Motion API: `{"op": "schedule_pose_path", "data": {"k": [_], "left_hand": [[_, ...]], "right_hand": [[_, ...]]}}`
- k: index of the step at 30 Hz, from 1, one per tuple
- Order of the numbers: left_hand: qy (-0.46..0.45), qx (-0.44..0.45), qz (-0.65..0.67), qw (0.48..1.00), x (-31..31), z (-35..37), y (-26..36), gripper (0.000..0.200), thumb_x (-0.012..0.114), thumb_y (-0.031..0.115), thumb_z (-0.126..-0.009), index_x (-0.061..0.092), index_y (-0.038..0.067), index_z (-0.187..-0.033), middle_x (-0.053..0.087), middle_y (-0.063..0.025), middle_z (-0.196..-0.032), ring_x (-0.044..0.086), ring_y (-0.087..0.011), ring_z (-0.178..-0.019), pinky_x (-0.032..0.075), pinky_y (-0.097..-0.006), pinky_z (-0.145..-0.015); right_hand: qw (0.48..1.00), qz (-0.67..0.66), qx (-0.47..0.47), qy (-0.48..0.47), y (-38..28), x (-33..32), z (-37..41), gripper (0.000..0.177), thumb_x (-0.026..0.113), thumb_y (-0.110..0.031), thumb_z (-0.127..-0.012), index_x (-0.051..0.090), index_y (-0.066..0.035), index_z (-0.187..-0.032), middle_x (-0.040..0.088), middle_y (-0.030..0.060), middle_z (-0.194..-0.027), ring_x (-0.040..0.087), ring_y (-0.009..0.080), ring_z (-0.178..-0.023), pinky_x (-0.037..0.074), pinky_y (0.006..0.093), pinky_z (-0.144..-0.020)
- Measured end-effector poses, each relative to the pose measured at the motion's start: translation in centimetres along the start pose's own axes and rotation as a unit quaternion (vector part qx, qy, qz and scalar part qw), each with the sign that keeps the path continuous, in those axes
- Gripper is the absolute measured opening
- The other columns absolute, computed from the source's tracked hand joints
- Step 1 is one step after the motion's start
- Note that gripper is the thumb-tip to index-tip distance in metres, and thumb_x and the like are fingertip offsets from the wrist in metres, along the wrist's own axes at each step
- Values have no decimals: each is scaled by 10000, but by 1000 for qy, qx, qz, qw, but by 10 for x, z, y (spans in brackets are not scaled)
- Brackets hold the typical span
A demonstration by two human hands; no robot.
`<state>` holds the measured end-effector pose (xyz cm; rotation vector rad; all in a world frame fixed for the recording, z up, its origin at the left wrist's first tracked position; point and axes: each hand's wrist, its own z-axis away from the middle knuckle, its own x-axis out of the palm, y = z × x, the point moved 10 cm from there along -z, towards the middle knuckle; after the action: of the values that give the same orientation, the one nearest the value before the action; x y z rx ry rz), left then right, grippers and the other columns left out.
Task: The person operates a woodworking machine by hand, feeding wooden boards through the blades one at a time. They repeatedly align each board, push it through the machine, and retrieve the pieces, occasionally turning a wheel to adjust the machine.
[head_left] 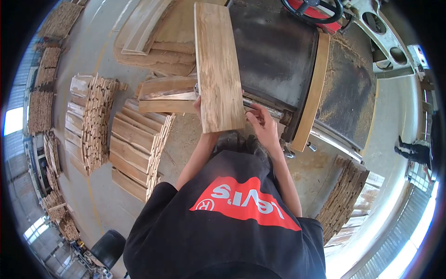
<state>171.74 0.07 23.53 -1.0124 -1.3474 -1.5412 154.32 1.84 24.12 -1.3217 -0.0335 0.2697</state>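
Gripping the plank [218,69] with left hand [198,106], mostly hidden beneath; right hand [264,128] half open, fingers loosely curled beside plank's right edge, contact unclear.

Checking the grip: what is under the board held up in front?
The left hand is partly under the board; some shows at its left edge, the rest is covered. Anything else directly beneath is hidden.

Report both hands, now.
Left hand: holding the board, mostly hidden behind it.
Right hand: partly open, by the board's near end; contact cannot be told.
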Motion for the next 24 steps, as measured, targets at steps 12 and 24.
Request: {"op": "schedule_pose_path", "data": {"k": [12, 24], "left_hand": [[122, -76, -423, 895, -69, 84, -17, 698, 639, 513, -928, 627, 12, -1413, 618, -206, -1425, 628, -266, -1215, 513, -420, -1021], [-201, -12, -864, 462, 46, 67, -41, 1358, 987, 328, -470, 354, 69, -1643, 324, -268, -1676, 293, -467, -1537, 358, -570, -1188]], "right_hand": [[975, 179, -92, -92, -17, 16, 37, 567, 726, -379, -986, 615, 28, -1364, 702, 253, -1250, 679, 412, -1182, 522, 469, -1036], [913, -303, 268, -61, 137, -7, 68, 688, 824, -304, -918, 563, 80, -1426, 659, 147, -1382, 635, 232, -1263, 475, 378, -1118]]}}
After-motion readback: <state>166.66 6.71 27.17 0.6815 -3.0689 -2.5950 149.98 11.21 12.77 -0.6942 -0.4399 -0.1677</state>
